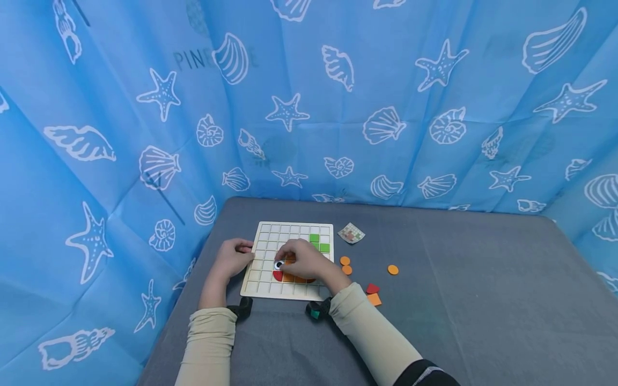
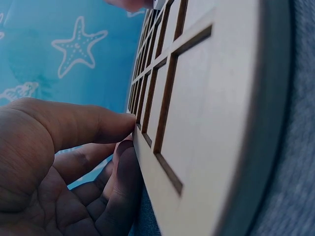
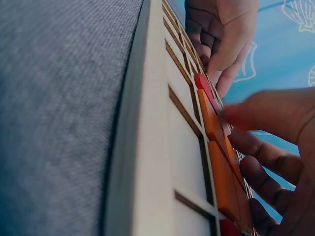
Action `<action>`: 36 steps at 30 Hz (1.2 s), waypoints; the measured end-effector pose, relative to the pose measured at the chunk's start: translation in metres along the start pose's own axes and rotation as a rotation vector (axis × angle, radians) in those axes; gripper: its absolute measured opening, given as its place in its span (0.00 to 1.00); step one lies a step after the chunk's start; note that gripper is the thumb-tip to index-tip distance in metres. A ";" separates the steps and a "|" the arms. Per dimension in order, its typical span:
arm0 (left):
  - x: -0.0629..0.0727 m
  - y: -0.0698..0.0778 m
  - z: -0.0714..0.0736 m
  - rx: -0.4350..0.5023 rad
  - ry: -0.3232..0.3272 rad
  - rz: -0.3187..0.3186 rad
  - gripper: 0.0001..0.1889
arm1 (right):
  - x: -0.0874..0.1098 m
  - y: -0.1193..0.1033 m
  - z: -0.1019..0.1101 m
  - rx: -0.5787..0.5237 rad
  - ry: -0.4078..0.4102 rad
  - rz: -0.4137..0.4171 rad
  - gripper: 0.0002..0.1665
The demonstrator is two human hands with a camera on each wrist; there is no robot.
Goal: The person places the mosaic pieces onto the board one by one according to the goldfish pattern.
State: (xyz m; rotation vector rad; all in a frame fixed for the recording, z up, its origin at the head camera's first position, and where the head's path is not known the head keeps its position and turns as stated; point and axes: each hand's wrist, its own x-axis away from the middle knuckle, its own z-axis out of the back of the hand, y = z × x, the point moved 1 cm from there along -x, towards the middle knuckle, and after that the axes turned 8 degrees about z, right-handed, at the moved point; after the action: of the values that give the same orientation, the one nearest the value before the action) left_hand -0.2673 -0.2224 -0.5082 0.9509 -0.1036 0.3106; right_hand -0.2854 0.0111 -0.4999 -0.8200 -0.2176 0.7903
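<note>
Faint dark lettering (image 1: 189, 60) showed on the blue curtain (image 1: 309, 140), upper left in the head view, reading "PIN" and ending in "E" (middle letters lost behind a white shell print (image 1: 230, 59)).

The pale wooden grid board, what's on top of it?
Green square tiles, flat orange tiles and red rounded pieces. A round black-and-white eye piece is by the right hand; whatever that hand covers can't be seen.

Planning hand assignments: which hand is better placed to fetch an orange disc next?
Likely the right hand: it's over the grid board, nearer the orange discs off its right side. The left hand holds the board's left edge.
</note>
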 end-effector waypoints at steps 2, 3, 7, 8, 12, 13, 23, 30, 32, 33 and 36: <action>0.000 0.000 0.000 0.005 0.000 -0.001 0.17 | 0.000 0.000 0.001 -0.004 -0.001 -0.002 0.09; 0.000 0.000 0.000 0.007 0.000 -0.002 0.17 | 0.000 -0.001 0.001 -0.006 -0.002 -0.002 0.10; 0.001 0.001 0.000 0.005 0.002 -0.012 0.17 | 0.001 -0.002 0.002 -0.009 -0.002 -0.005 0.10; 0.001 0.001 0.000 0.004 0.002 -0.012 0.17 | 0.001 -0.002 0.002 -0.008 -0.001 -0.004 0.10; 0.001 0.001 0.000 0.000 0.003 -0.009 0.17 | 0.001 -0.002 0.001 0.008 0.000 -0.001 0.09; 0.001 0.001 0.000 -0.001 0.003 -0.007 0.17 | 0.001 -0.002 0.001 0.011 -0.001 -0.001 0.09; 0.002 0.001 0.000 0.003 0.009 -0.013 0.17 | 0.014 -0.004 0.020 -0.053 0.028 0.043 0.12; 0.002 0.000 0.000 0.001 0.010 -0.013 0.16 | 0.047 0.006 0.060 -0.039 0.104 0.071 0.13; 0.002 0.000 0.000 -0.001 0.009 -0.012 0.16 | 0.060 0.011 0.072 -0.045 0.129 0.039 0.13; 0.002 0.000 0.000 -0.002 0.008 -0.012 0.16 | 0.068 0.015 0.077 -0.043 0.142 0.022 0.13; 0.002 0.000 0.001 -0.004 0.003 -0.010 0.17 | 0.090 0.026 0.093 -0.034 0.170 -0.014 0.13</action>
State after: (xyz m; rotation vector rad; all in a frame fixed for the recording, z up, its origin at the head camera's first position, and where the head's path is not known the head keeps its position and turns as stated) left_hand -0.2658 -0.2222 -0.5071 0.9471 -0.0967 0.3028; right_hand -0.2795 0.1391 -0.4665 -0.9119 -0.0855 0.7013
